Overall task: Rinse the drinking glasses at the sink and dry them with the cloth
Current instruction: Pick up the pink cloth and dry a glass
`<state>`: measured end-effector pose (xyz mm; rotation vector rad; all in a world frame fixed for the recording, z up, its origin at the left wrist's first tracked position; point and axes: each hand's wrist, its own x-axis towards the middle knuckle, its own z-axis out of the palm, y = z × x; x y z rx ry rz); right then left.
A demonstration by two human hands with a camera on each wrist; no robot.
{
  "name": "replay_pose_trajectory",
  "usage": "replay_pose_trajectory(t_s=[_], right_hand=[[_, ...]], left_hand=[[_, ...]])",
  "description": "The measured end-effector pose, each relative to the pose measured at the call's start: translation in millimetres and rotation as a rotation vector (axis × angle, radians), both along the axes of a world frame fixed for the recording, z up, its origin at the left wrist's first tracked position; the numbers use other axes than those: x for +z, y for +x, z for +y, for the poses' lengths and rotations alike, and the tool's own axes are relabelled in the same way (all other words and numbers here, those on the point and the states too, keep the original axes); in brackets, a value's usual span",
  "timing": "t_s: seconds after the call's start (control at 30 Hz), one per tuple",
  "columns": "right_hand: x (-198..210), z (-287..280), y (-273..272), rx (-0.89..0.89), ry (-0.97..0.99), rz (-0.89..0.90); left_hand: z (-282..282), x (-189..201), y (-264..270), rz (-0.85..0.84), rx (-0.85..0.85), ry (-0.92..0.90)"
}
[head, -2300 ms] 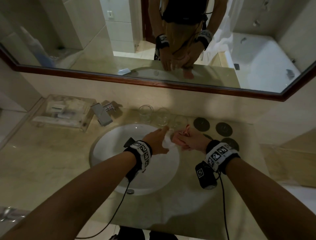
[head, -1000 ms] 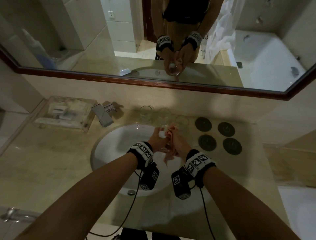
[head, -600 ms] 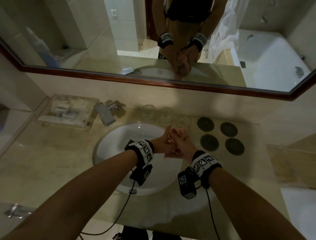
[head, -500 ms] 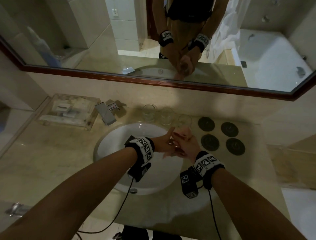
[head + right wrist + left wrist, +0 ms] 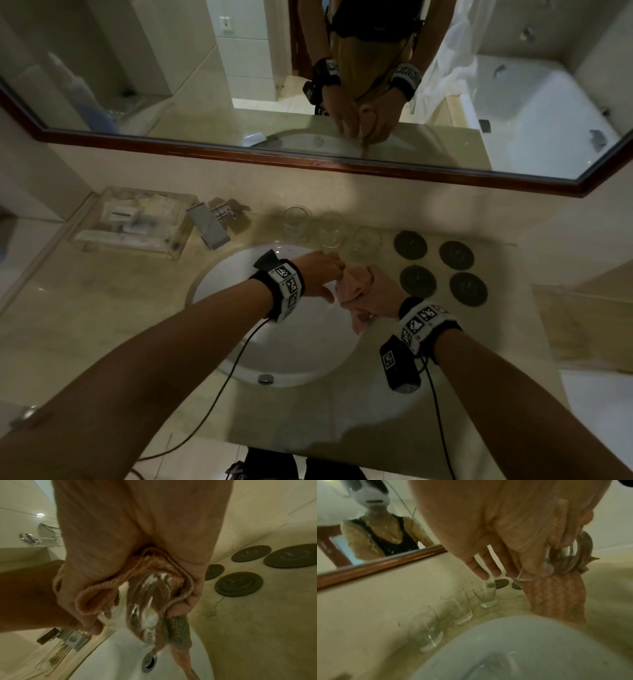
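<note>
Over the right rim of the white sink, both hands meet around one clear drinking glass. My left hand pinches the glass at its rim, thumb against fingers. My right hand grips the pink cloth, which is bunched round the glass; a tail of cloth hangs down toward the basin. In the head view the cloth and hands hide the glass. Three more glasses stand in a row behind the sink.
Four dark round coasters lie on the counter right of the sink. A square chrome faucet stands at the back left, with a clear tray of toiletries beside it. The mirror runs along the wall; the drain is open.
The hands have stayed over the sink's right rim. My right hand has turned, and the pink cloth now shows bunched between the hands where the bare glass was seen before.
</note>
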<state>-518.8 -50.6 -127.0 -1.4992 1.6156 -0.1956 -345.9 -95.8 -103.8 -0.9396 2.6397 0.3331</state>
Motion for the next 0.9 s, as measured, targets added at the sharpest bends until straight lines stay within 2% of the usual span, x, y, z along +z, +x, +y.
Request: replay_pose_trajectory(t_s=[0.17, 0.33, 0.47, 0.53, 0.67, 0.77, 0.9], right_hand=[[10.5, -4.7, -1.4, 0.114, 0.017, 0.064], [17.6, -1.3, 0.2, 0.157, -0.02, 0.013], [19.3, -0.6, 2.5, 0.111, -0.069, -0.03], [18.8, -0.9, 7.8, 0.133, -0.158, 0.035], [12.3, 1.8, 18.3, 0.186, -0.367, 0.298], [2.4, 2.4, 18.4, 0.234, -0.362, 0.396], [5.5, 2.8, 12.5, 0.265, -0.371, 0.423]], left_hand=[[9.5, -6.2, 1.4, 0.195, 0.291, 0.244], [14.3, -10.4, 2.7, 0.319, 0.409, 0.278], [18.3, -6.5, 2.6, 0.418, 0.479, 0.325], [19.1, -4.2, 2.2, 0.461, 0.481, 0.327], [16.6, -4.1, 3.1, 0.512, 0.514, 0.32], [19.7, -1.5, 0.7, 0.497, 0.509, 0.343], [24.0, -4.6, 2.3, 0.475, 0.532, 0.404]])
